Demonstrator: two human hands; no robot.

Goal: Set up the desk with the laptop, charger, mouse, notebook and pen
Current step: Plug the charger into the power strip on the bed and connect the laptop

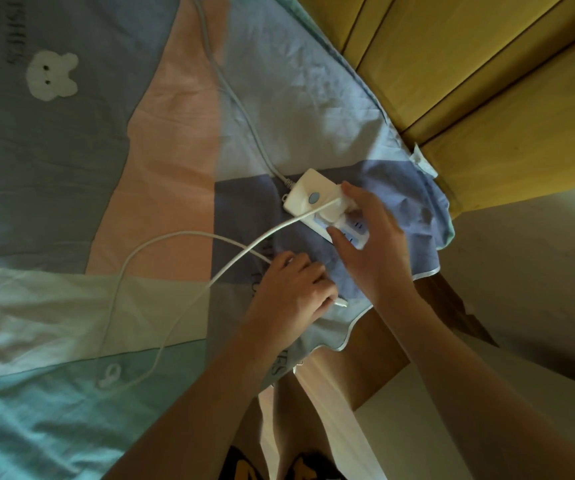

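A white power strip (pixel 308 197) lies on a patchwork bedsheet (pixel 71 168) near the bed's corner. A white charger plug (pixel 336 211) sits on the strip, and my right hand (pixel 372 244) grips it with thumb and fingers. The charger's thin white cable (pixel 147 244) loops across the sheet to the left and back. My left hand (pixel 293 292) is closed on the cable's free end, whose small connector tip (pixel 340 303) sticks out past the fingers. No laptop, mouse, notebook or pen is in view.
The strip's thicker grey cord (pixel 241 105) runs up the sheet and out of the top of the frame. A yellow wooden headboard (pixel 469 74) stands at the upper right. Pale floor (pixel 521 271) lies beyond the bed's corner.
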